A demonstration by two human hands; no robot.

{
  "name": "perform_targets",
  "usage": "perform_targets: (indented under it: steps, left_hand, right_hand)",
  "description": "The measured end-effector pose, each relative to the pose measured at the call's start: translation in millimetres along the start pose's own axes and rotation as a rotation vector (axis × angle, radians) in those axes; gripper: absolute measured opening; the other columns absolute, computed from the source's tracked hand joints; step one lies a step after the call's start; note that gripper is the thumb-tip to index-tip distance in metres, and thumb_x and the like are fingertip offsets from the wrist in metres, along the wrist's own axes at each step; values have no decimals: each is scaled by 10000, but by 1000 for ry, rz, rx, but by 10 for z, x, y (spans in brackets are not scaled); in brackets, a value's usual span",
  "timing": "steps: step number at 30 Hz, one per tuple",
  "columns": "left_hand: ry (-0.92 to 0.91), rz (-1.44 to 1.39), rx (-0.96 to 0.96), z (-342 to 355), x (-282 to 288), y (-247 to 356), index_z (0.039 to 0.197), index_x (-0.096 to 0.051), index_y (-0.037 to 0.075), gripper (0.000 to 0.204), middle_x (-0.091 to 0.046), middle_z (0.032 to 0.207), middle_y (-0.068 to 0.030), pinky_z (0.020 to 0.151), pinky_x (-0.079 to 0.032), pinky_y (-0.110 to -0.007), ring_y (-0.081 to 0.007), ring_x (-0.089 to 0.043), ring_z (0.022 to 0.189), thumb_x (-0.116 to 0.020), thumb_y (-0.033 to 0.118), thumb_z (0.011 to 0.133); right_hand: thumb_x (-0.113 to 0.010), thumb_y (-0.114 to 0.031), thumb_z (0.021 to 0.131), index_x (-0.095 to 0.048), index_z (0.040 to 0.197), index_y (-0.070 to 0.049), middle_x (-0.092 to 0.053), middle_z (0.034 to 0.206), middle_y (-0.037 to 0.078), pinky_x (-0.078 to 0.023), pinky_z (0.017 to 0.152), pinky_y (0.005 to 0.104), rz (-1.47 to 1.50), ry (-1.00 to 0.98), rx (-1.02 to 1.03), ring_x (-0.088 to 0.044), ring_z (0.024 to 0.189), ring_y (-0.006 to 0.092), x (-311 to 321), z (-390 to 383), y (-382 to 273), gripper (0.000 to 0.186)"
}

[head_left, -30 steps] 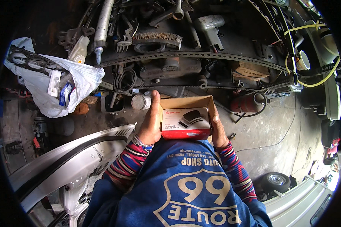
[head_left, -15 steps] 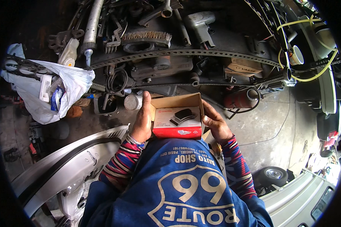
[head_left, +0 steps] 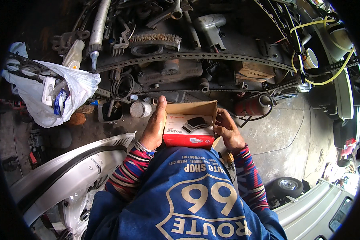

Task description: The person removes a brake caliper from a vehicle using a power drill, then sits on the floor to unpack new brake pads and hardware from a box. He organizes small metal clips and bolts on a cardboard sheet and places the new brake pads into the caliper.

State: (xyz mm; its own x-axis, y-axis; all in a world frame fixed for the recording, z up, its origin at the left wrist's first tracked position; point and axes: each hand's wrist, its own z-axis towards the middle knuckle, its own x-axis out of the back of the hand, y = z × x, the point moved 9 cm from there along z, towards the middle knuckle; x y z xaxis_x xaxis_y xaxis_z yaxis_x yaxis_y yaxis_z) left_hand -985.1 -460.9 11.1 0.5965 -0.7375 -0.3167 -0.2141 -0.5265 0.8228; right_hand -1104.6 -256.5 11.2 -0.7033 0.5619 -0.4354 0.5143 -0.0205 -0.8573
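One red-and-white box (head_left: 189, 131), brown inner cardboard showing, held before your blue shirt (head_left: 156, 188). Your left hand (head_left: 153, 130): palm pressed to its left side, thumb upright, fingers hidden. Your right hand (head_left: 230, 132): thumb and fingers pinching its right edge. Beyond: perforated metal rail (head_left: 160, 59); brush (head_left: 158, 39).
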Motion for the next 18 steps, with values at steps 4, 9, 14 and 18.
perform_targets:
  steps: [4,9,14,18]
  left_hand:
    - [-52,113,-92,-45,-9,-11,1596,-231,-100,907,-264,1679,-184,1263,-190,-330,-224,-233,1553,-375,632,1080]
    - [-82,104,-32,-97,11,-149,1571,-325,-71,801,-343,1636,-153,1247,-227,-325,-208,-302,1517,-358,579,1104]
    - [-160,-39,2,-193,-32,-114,1352,-566,20,518,-659,1283,-112,1062,-473,-353,-194,-623,1195,-415,448,1101]
    - [-211,-33,13,-261,-49,-18,1385,-556,19,563,-661,1292,-121,1063,-481,-354,-196,-630,1201,-435,490,1100]
  right_hand:
    - [-585,-58,918,-330,1554,-51,-485,1486,128,-406,1106,361,-61,32,34,-483,1361,249,34,-66,55,685]
    - [-574,-164,933,-279,1602,-33,-434,1567,163,-369,1162,383,-190,20,32,-429,1448,286,112,-112,111,743]
    - [-629,-577,968,-289,1611,-27,-433,1575,169,-378,1157,365,-138,-84,-15,-445,1439,281,-56,-93,35,912]
    - [-785,-451,921,-391,1543,-25,-563,1437,157,-441,1105,395,-307,30,-37,-534,1328,260,-161,-51,3,851]
